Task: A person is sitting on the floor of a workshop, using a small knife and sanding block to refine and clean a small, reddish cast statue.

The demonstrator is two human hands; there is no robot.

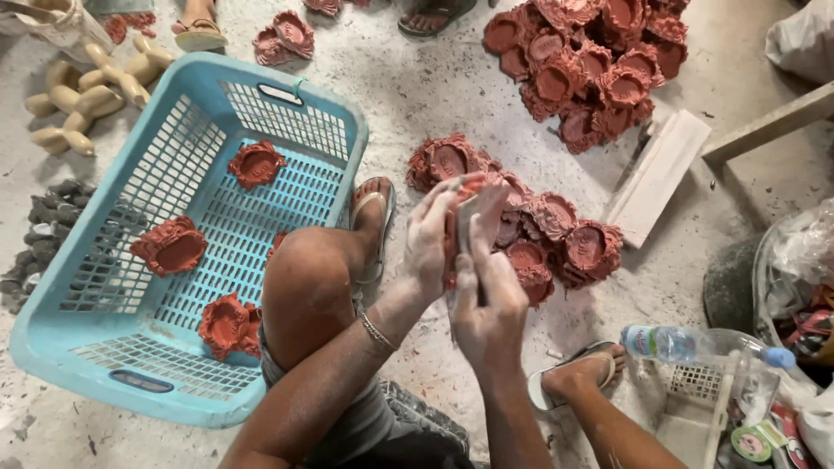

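Gripping a red clay lamp (462,198) upright between both hands.

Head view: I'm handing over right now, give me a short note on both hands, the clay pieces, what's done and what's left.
Left hand grips a red clay piece, fingers wrapped around it.
Right hand presses a thin flat tool against that piece.
Done, as it looks: four clay pieces lie in the blue basket on the left.
Left: small pile just beyond the hands, large pile farther off on the floor.
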